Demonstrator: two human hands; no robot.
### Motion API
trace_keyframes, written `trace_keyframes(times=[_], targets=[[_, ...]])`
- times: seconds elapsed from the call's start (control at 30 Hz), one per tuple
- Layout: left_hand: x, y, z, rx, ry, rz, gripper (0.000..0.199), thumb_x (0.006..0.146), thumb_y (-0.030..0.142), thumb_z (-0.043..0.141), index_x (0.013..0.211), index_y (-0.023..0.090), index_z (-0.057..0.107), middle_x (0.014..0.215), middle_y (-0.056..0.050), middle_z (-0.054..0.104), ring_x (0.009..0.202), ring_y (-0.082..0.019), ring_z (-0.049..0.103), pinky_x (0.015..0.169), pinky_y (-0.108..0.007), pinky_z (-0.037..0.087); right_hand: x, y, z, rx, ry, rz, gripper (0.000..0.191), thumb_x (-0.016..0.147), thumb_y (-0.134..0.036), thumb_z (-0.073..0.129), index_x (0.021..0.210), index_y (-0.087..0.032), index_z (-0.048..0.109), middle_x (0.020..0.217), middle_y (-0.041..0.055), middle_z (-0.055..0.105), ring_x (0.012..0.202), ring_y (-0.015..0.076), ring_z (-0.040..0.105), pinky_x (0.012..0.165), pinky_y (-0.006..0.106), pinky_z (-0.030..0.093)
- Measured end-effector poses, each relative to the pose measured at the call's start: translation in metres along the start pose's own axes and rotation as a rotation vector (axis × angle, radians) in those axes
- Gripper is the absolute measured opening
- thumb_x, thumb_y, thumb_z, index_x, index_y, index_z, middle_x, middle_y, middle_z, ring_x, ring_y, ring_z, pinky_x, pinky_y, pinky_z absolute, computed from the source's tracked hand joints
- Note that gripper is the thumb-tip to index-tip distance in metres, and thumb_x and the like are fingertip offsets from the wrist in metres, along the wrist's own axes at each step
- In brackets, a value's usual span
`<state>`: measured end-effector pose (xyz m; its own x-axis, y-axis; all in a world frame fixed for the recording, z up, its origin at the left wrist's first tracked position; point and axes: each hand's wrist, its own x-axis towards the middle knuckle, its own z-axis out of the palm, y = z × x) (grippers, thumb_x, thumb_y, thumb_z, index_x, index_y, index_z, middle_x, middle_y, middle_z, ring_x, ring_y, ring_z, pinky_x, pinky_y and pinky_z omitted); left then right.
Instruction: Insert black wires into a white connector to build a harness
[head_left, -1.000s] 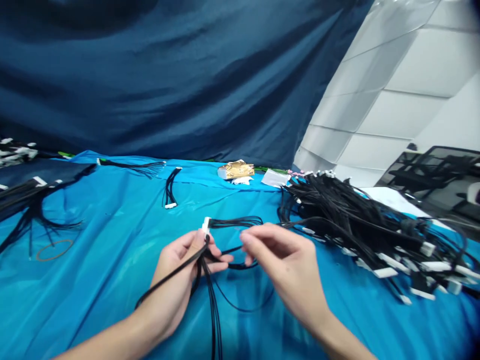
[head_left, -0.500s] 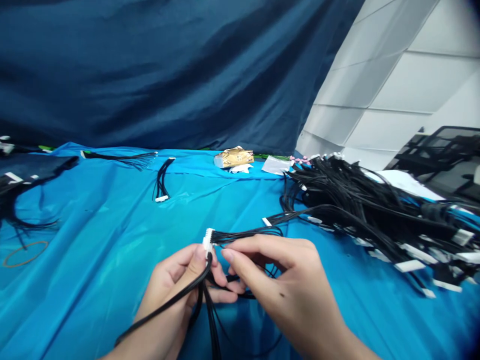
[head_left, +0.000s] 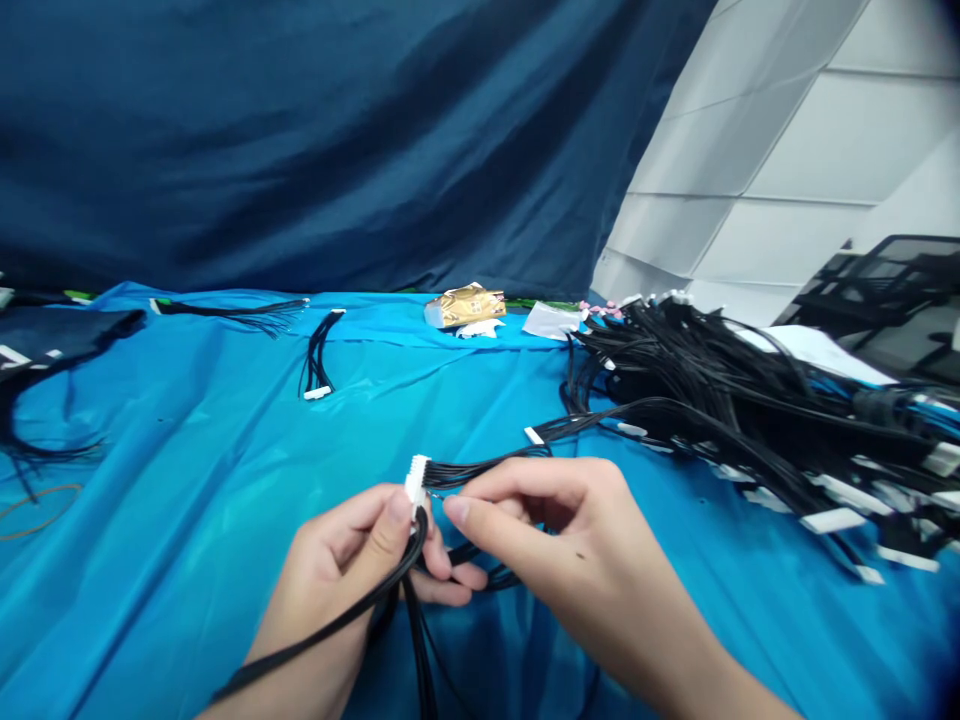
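Between thumb and fingers, my left hand (head_left: pixel 360 560) grips a white multi-pin connector (head_left: pixel 415 480), held upright over the blue cloth. A row of black wires (head_left: pixel 480 472) leaves its right side near the top. More black cable (head_left: pixel 322 638) runs from its lower end across my left wrist, and other strands hang down below. My right hand (head_left: pixel 555 530) is closed in a pinch just right of the connector. From its fingertips a thin wire end (head_left: pixel 437 496) with a small metal tip points at the connector's side; whether it touches is too small to tell.
A large heap of black wire harnesses (head_left: pixel 720 400) with white connectors lies on the right. Farther back are a short harness (head_left: pixel 320 355), another harness (head_left: pixel 232 313), a gold packet (head_left: pixel 469 306) and white paper (head_left: pixel 553 320). A rubber band (head_left: pixel 45 512) and dark wires lie left.
My right hand has shifted slightly right, and the metal-tipped wire end now shows between its fingertips and the connector. My left hand still grips the connector. The view has tilted a little.
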<state>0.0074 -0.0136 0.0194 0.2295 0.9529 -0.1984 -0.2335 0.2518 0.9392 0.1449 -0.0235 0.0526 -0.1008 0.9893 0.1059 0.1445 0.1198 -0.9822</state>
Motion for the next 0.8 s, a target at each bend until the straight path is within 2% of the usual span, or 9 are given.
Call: trace_keyframes(times=[0.23, 0.4, 0.5, 0.6, 0.7, 0.8], targets=[[-0.001, -0.001, 0.001, 0.048, 0.020, -0.001, 0.025, 0.069, 0.039, 0.060, 0.054, 0.018, 0.062, 0.056, 0.000, 0.059, 0.057, -0.014, 0.058, 0.053, -0.020, 0.048, 0.004, -0.001, 0.000, 0.110, -0.019, 0.052, 0.020, 0.069, -0.006, 0.055, 0.054, -0.015, 0.066, 0.050, -0.0015, 0.061, 0.044, 0.0079, 0.053, 0.041, 0.014, 0.041], [0.001, -0.002, -0.002, 0.019, 0.028, -0.012, 0.025, 0.070, 0.037, 0.060, 0.053, 0.019, 0.060, 0.055, 0.002, 0.057, 0.053, -0.009, 0.054, 0.051, -0.015, 0.046, 0.002, 0.003, 0.002, -0.053, 0.061, -0.011, 0.016, 0.067, -0.009, 0.057, 0.054, -0.015, 0.065, 0.042, -0.0044, 0.052, 0.038, 0.0048, 0.041, 0.034, 0.013, 0.030], [0.002, -0.001, -0.002, 0.048, 0.018, 0.006, 0.028, 0.070, 0.040, 0.059, 0.052, 0.018, 0.060, 0.058, 0.000, 0.059, 0.056, -0.011, 0.054, 0.055, -0.018, 0.048, 0.000, 0.007, 0.004, -0.202, 0.122, -0.148, 0.014, 0.068, -0.012, 0.058, 0.057, -0.016, 0.067, 0.042, -0.0048, 0.050, 0.038, 0.0044, 0.036, 0.035, 0.014, 0.027], [0.001, 0.000, -0.001, 0.058, 0.026, 0.015, 0.029, 0.067, 0.042, 0.061, 0.051, 0.018, 0.059, 0.061, -0.001, 0.060, 0.057, -0.013, 0.054, 0.055, -0.021, 0.049, 0.000, 0.010, 0.006, -0.338, 0.194, -0.349, 0.016, 0.069, -0.011, 0.057, 0.056, -0.016, 0.065, 0.044, -0.0045, 0.053, 0.039, 0.0046, 0.039, 0.038, 0.015, 0.030], [0.000, 0.001, -0.001, 0.047, 0.045, 0.030, 0.028, 0.065, 0.040, 0.064, 0.050, 0.017, 0.057, 0.060, -0.001, 0.058, 0.054, -0.011, 0.051, 0.049, -0.018, 0.046, -0.001, 0.014, 0.009, -0.443, 0.243, -0.514, 0.018, 0.071, -0.010, 0.055, 0.057, -0.017, 0.063, 0.047, -0.0045, 0.055, 0.041, 0.0050, 0.044, 0.041, 0.015, 0.033], [0.000, 0.001, -0.002, 0.053, 0.080, 0.037, 0.027, 0.064, 0.038, 0.066, 0.050, 0.016, 0.058, 0.054, 0.000, 0.053, 0.048, -0.008, 0.046, 0.044, -0.016, 0.042, -0.002, 0.017, 0.010, -0.522, 0.254, -0.601, 0.017, 0.076, -0.012, 0.053, 0.064, -0.018, 0.064, 0.050, -0.0043, 0.056, 0.043, 0.0057, 0.047, 0.043, 0.016, 0.035]])
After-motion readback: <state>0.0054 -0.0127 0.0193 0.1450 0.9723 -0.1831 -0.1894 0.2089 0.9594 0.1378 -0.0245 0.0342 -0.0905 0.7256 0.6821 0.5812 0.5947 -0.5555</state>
